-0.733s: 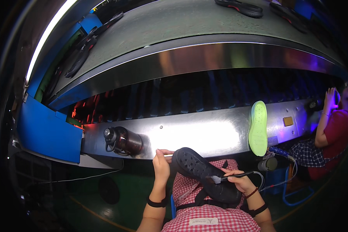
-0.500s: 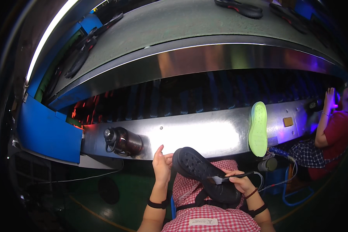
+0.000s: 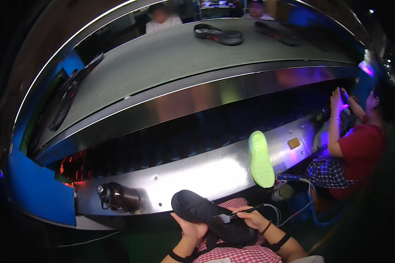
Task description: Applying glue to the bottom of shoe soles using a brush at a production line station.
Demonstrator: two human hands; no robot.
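Observation:
A black shoe sole (image 3: 193,207) with small holes rests tilted over my lap. Along its left edge lies my left hand (image 3: 191,226), its thumb outside and the other fingers partly hidden beneath the sole; it supports the sole. My right hand (image 3: 251,217) grips a brush (image 3: 224,218) with a black handle and pale flat bristles, which touch the middle of the sole. Thin tubing trails from the handle's end to the right. A lime-green sole (image 3: 261,162) lies on the metal ledge ahead, apart from both hands.
On the metal ledge (image 3: 197,177) stand a dark bottle (image 3: 118,197) at left and a yellow block (image 3: 293,143) at right. Beyond it, a grey-green conveyor belt (image 3: 162,61) carries dark soles (image 3: 218,35). A co-worker in a red top (image 3: 362,142) sits at right; two people show behind the belt.
My left hand, spread beside the sole's toe half a second ago, now holds the sole's left edge. The brush stays on the sole. My view has turned right and up.

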